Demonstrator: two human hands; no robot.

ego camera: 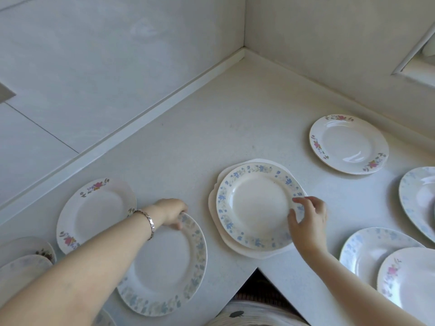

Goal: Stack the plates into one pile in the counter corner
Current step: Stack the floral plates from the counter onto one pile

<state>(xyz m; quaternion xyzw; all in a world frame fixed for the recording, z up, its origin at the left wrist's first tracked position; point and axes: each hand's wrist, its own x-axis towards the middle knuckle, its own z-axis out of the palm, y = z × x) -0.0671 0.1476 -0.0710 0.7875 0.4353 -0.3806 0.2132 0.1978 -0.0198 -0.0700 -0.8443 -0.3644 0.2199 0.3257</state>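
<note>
now | left hand (173, 211) grips loose plate (164, 267) | right hand (308, 217) pinches stacked plate (254, 203)

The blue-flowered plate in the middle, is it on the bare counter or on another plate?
On another plate: a plain white plate shows from beneath the blue-flowered plate.
</note>
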